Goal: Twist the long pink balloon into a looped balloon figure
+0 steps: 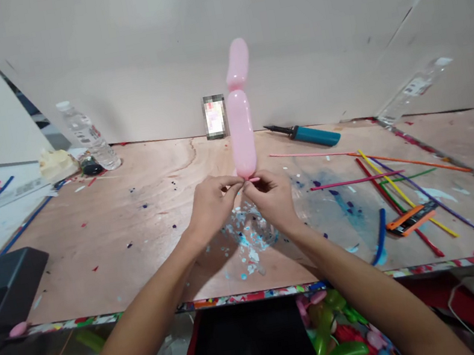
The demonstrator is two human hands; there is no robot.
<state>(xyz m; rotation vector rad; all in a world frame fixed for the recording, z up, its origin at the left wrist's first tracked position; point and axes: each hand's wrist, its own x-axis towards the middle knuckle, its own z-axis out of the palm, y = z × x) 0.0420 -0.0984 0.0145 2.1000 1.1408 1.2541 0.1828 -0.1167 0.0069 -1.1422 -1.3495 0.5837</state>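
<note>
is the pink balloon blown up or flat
Blown up: the pink balloon stands upright, plump, twisted into two segments, its end pinched by both hands.

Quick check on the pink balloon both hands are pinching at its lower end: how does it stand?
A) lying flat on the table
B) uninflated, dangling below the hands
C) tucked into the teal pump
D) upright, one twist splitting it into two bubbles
D: the pink balloon rises upright from the left hand and right hand, with a twist near the top parting a long bubble from a shorter one.
</note>
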